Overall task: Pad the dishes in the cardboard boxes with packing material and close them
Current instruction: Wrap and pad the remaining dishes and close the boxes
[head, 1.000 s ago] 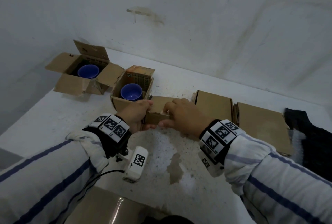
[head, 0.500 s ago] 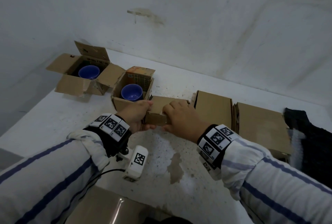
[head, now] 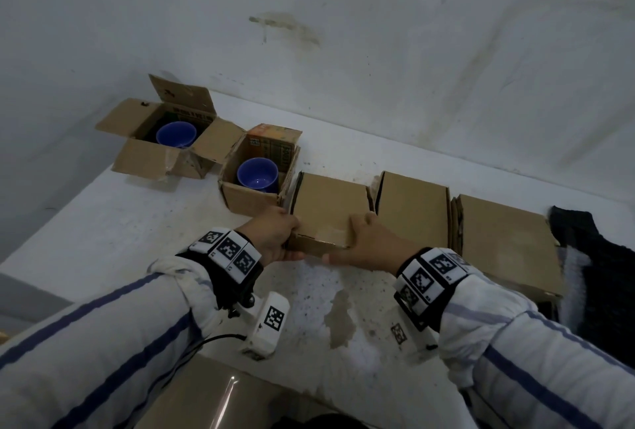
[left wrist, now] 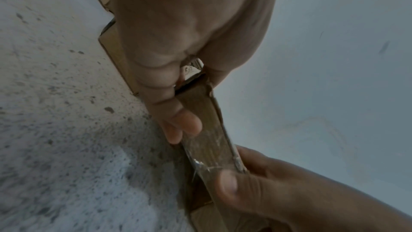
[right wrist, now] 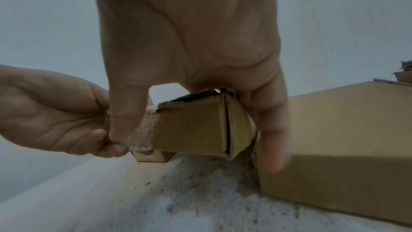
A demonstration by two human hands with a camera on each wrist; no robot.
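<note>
A small closed cardboard box (head: 330, 205) sits on the white table (head: 103, 232), with clear tape on its near face. My left hand (head: 276, 236) grips its near left corner, fingers (left wrist: 178, 126) curled onto the front face. My right hand (head: 369, 243) grips the near right corner: the thumb (right wrist: 129, 112) lies on the taped front and the fingers (right wrist: 272, 138) go down the right side. Left of it stand two open boxes, each holding a blue bowl (head: 257, 172) (head: 176, 133) with no padding visible.
Two larger closed cardboard boxes (head: 412, 208) (head: 505, 239) stand in a row right of the held one, the nearer (right wrist: 334, 147) almost touching it. A dark cloth (head: 601, 274) lies at the far right. A white wall rises behind the table.
My right hand slid from the box's top near edge to its near right corner. The left hand stayed at the left corner.
</note>
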